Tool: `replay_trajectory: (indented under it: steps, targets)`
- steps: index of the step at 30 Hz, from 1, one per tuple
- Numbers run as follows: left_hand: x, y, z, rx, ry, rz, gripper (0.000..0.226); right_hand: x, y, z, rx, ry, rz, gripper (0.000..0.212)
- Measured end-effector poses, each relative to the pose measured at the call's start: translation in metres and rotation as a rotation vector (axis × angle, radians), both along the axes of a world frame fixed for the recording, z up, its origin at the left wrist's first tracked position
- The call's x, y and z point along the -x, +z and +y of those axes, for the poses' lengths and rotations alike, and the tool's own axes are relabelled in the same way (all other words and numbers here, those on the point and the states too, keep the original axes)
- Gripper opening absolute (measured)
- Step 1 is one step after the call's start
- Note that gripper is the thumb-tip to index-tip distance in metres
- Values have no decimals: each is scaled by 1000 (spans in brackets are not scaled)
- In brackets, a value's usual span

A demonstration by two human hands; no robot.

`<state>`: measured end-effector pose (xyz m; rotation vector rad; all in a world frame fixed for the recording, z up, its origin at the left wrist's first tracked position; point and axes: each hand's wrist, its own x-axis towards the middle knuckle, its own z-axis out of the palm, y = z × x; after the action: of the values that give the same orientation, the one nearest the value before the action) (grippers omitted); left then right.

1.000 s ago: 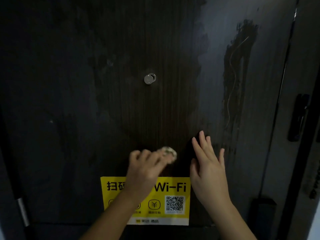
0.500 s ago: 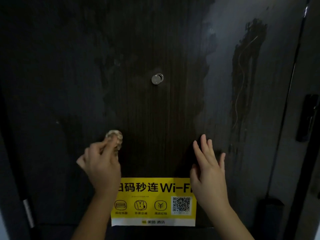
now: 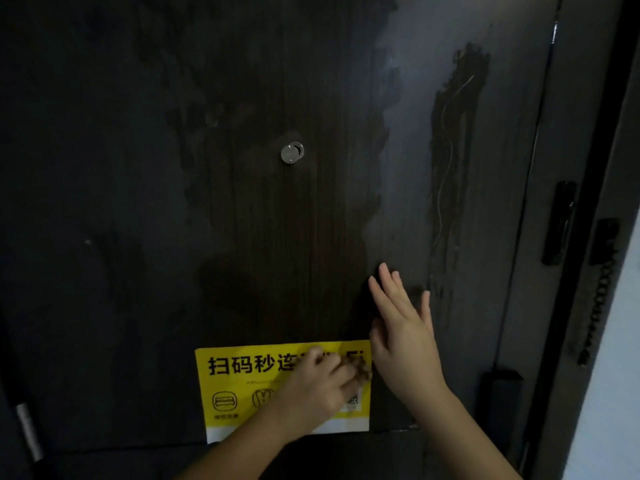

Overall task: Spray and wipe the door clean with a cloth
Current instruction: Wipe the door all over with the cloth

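Our left hand [image 3: 317, 389] has swept rightward onto the yellow sticker [image 3: 228, 375], fingers [image 3: 341, 370] clenched round the cloth [image 3: 361, 373], which pokes out beyond them; we judge it soft, light, best bunched mid-wad. Our right hand [image 3: 405, 336] rests flat, released, against the door [image 3: 138, 202].

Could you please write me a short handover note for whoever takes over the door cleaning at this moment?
Left hand: grips the wadded cloth and holds it against the yellow sign low on the door.
Right hand: flat on the door just right of the sign, fingers straight, holding nothing.
Done: the middle strip around the peephole looks dark and wiped.
Left: the right side shows a pale haze with one dark streak, so it probably needs wiping. The left side is too dark to judge.
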<state>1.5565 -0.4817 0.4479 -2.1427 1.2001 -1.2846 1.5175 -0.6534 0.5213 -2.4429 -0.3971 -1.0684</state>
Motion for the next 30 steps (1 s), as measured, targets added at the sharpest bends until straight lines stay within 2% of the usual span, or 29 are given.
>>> replay_trajectory:
  steps: [2,9,12,15,18,19,22,26,30]
  targets:
    - [-1,-5,2,-136,-7,-8,41,0,-4,-2,26,-9,-6,79]
    - [8,-20,2,-312,46,156,51,-1,-21,-2,62,-72,-15,81]
    - [4,-10,13,-209,4,134,40,-4,-30,-2,79,-84,-14,83]
    - [2,-2,20,-82,-2,117,40,-7,-33,-1,84,-91,-6,83]
    - [9,2,24,-188,-23,80,45,-5,-34,4,81,-120,2,83]
    - [10,8,26,-165,-28,62,45,-4,-35,5,74,-121,6,82]
    - [6,10,39,59,-15,57,50,-3,-34,9,57,-121,21,80]
    - [12,-26,69,-120,94,201,78,-2,-41,16,37,-138,42,81]
    - [18,-18,104,168,152,183,72,-3,-41,16,25,-130,51,83]
